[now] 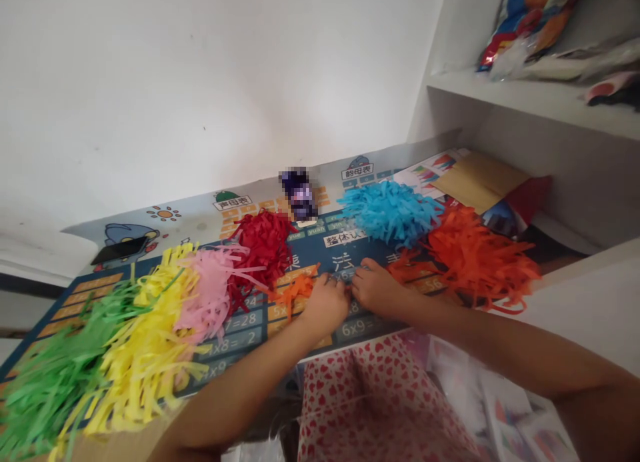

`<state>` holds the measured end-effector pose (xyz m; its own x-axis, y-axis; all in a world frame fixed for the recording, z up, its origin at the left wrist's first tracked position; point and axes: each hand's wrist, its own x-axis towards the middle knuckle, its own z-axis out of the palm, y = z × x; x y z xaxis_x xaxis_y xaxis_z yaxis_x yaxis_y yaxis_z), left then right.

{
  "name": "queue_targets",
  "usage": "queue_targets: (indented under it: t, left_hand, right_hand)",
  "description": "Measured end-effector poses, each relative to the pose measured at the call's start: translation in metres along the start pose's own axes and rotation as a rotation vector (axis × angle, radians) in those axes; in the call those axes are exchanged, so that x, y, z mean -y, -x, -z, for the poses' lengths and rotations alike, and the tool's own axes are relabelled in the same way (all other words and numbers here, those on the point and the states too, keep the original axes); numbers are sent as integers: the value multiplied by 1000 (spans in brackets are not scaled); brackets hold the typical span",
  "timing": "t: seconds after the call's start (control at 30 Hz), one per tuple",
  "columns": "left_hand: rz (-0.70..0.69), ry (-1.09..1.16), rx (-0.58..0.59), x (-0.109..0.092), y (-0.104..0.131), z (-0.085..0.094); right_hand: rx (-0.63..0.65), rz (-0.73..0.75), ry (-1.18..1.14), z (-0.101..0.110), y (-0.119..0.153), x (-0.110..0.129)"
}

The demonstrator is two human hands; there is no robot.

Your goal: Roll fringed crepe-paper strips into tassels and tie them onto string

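My left hand (327, 307) is closed near the table's front edge, its fingers curled on a small orange bundle of fringe strips (295, 287) that spreads out on its left. Close beside it, my right hand (373, 287) is closed too, with more orange strips (404, 267) showing behind its wrist. The fingertips of both hands nearly meet; the middle of the bundle between them is mostly hidden. Left of my hands lie a red pompom (265, 242), a pink one (213, 289), a yellow one (150, 342) and a green one (65, 372).
A blue pompom (393, 212) and a larger orange pompom (483, 255) lie on the right. A printed mat (305, 232) covers the table. A dark phone-like object (120, 250) lies at left; a pixelated item (300, 194) stands at the wall. Right are an envelope (480, 179) and shelf (530, 105).
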<state>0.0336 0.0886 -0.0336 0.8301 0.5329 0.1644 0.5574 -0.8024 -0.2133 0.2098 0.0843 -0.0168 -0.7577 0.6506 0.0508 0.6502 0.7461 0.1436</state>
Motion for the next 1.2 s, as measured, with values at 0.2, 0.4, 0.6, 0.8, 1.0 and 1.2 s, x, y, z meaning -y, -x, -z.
queue_targets:
  t: [0.2,0.4,0.6,0.8,1.0,1.2]
  left_hand:
    - [19,16,-27,5,-1,-3]
    - [78,17,-128,10,3,1]
    - [95,124,-385,14,31,46]
    - [206,357,-655,-1,39,78]
    - [504,642,-725,-25,42,71]
    - [725,831,-698,-38,47,73]
  right_hand:
    - [-42,68,19,-9,-5,-3]
    - [-109,-58,1,-3,-4,-3]
    - [-280,-302,-408,39,13,24]
    - [-49,-354,-1483,63,10,15]
    - [-290,-463,-1943,41,2,38]
    - [-520,-634,-2014,28,-3,66]
